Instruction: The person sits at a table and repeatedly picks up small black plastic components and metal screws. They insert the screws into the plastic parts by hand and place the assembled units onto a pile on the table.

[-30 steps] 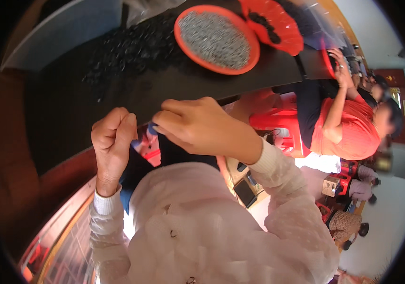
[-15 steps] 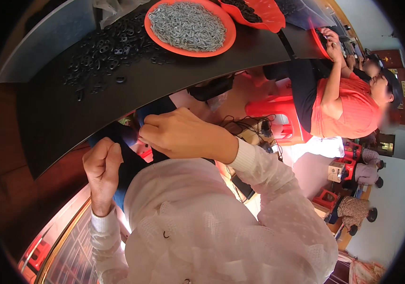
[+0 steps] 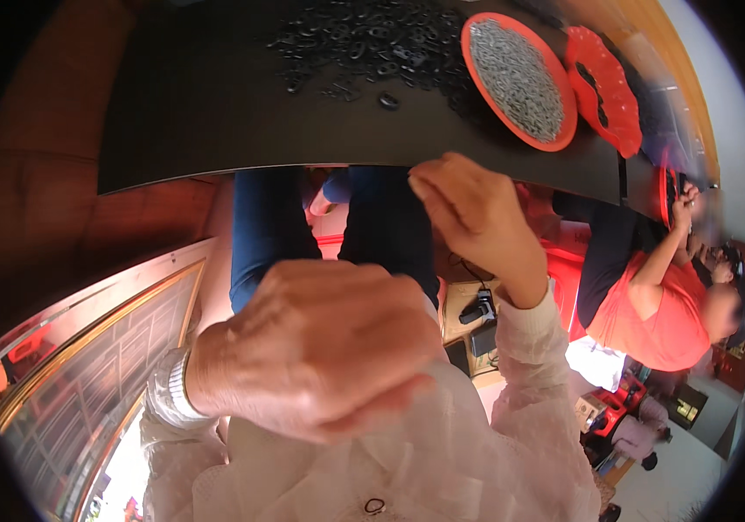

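Head view: left hand [image 3: 316,344] blurred in front of torso, grip can't tell; right hand [image 3: 477,204] near table [image 3: 190,113] edge, fingers drawn in narrow, can't tell if holding; black pieces [image 3: 390,43] loose on table, left of orange bowl [image 3: 570,113] with silvery pins [image 3: 516,78]

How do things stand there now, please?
Left hand, blurred, before white top; right hand curled near table. Grip contents unclear. Black parts loose on table, nothing seen blocking them.

Head-worn fisheye cam looks down, close abv the hands [image 3: 316,344], w/ tbl [image 3: 198,113] twd top edge.
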The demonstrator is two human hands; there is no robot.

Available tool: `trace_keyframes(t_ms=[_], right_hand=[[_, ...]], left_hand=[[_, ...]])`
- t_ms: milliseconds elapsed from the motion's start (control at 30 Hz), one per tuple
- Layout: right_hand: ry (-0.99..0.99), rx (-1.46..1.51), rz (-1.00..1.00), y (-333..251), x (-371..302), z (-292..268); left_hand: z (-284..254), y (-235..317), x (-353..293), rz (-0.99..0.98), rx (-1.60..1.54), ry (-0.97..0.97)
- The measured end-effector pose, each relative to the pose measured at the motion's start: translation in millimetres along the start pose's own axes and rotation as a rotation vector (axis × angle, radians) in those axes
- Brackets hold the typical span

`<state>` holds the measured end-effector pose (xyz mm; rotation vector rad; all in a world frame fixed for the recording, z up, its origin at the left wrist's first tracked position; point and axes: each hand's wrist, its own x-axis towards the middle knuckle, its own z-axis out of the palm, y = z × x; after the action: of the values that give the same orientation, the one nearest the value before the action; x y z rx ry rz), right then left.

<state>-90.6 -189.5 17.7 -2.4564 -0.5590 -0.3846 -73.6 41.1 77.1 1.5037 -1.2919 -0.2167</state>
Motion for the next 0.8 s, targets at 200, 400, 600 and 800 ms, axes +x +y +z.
trace_keyframes(t_ms=[200,400,600,800], right_hand=[[-0.061,-0.102,0.024,9.7,41.9,-7.3],[-0.136,-0.285,0.025,25.1,67.6,4.7],[-0.119,-0.396,0.027,33.4,74.4,9.3],[-0.179,-0.369,-0.133,25.9,86.7,24.3]], left_hand=[[0.8,-6.9,5.4,-0.035,0.019,-0.138],[-2.9,-40.0,3.5,-0.143,0.045,0.006],[-5.1,-66.0,-3.2,-0.208,-0.005,0.102],[-16.6,-79.6,-3.7,-0.25,0.017,0.137]])
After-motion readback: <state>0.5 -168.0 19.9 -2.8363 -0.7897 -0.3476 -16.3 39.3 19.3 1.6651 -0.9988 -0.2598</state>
